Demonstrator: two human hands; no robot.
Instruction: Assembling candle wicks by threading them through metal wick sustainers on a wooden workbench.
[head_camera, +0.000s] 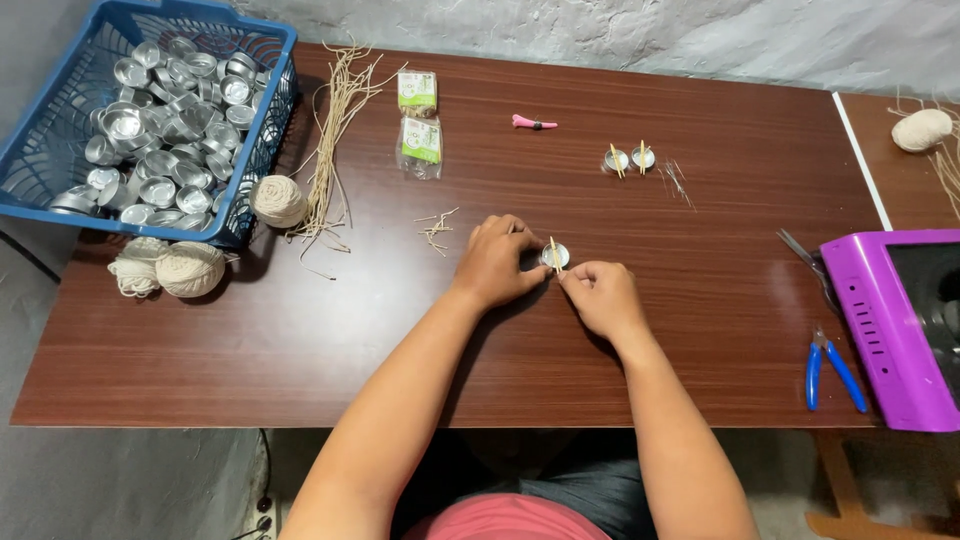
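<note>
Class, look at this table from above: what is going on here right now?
A person's left hand and right hand both pinch a small metal cup with a thin stick across its rim, on a brown table. Two similar cups sit farther back. A blue basket holds many empty cups, with string balls beside it.

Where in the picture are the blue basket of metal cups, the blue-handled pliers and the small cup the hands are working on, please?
blue basket (262, 30): head view, on its far right rim.
blue-handled pliers (848, 380): head view, on the right handle.
small metal cup (561, 257): head view, on its rim beside the stick.
</note>
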